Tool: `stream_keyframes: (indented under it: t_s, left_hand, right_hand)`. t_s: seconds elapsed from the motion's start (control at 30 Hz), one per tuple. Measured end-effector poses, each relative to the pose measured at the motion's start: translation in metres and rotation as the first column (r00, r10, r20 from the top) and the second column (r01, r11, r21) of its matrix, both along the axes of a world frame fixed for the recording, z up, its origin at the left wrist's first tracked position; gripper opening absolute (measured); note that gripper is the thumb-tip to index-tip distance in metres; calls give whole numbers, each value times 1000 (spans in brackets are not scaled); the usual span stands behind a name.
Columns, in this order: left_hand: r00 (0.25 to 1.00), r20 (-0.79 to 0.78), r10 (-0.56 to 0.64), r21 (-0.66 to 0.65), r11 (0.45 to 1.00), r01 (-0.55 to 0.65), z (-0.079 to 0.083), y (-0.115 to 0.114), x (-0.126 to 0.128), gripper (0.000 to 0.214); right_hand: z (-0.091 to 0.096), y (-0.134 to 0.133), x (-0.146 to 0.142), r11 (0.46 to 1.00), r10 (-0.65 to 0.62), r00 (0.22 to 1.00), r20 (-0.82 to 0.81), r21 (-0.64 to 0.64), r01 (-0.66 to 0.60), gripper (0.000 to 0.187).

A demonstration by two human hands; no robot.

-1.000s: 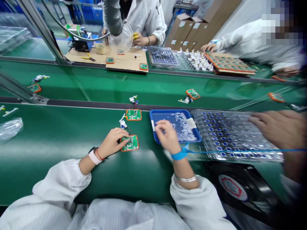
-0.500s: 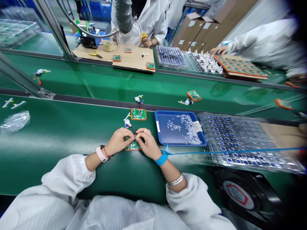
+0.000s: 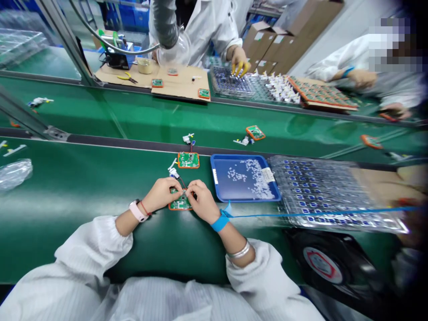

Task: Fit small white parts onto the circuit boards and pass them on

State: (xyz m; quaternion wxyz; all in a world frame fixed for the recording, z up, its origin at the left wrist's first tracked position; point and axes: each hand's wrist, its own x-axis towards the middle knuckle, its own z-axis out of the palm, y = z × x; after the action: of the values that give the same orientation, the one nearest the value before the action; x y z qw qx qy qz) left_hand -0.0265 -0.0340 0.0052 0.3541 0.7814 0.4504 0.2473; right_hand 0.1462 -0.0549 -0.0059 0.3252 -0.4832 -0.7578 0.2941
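Observation:
A small green circuit board in an orange frame (image 3: 179, 204) lies on the green belt in front of me. My left hand (image 3: 162, 193) rests on its left side, fingers curled and pressing it down. My right hand (image 3: 202, 200) is pinched over the board's top right corner; what it pinches is too small to make out. A wired white connector (image 3: 173, 171) trails from the board. A second framed board (image 3: 188, 160) lies just beyond. The blue tray (image 3: 219, 191) with several small white parts sits to the right of my right hand.
Clear blister trays of blue parts (image 3: 331, 191) lie right of the blue tray. More boards (image 3: 255, 132) ride the far belt. Across it, a co-worker's gloved hand (image 3: 240, 61) reaches into a tray; another person (image 3: 368, 76) works at the far right. A plastic bag (image 3: 13, 173) lies left.
My right hand left the blue tray and came to the board, joining my left hand there. The neighbour's hand over the blister trays at the right has withdrawn.

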Motion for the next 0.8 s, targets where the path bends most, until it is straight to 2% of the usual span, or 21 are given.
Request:
stream_keyframes:
  t_s: [0.07,0.13,0.23,0.27,0.37,0.5,0.67,0.8]
  left_hand:
    - [1000,-10,-6,94,996,7,-3,-3,-2,6]
    - [999,-37,-21,179,983,27,-6,-5,-4,12]
    - [998,-55,-33,222,974,44,-9,-5,-6,17]
    - [998,-54,-36,220,974,47,-9,-4,-6,17]
    - [997,-56,-52,206,977,62,-8,-3,-6,17]
    - [996,-64,-60,194,978,71,-7,-3,-7,17]
    - [996,-66,-59,191,979,71,-8,-3,-6,18]
    - [996,-56,-68,187,979,77,-8,-3,-6,18]
  right_hand:
    - [5,5,17,993,-56,998,-4,100,56,15]
    - [8,15,52,959,-199,980,-11,205,197,15]
    - [1,29,121,828,-510,859,46,295,476,15]
    - [-4,33,143,798,-575,812,101,287,529,16]
    - [-20,37,188,813,-582,772,255,173,556,16]
    - [-32,37,196,844,-535,793,292,142,517,18]
    - [-33,38,187,858,-513,811,280,165,486,18]
    - [-32,38,190,873,-487,819,304,147,465,16]
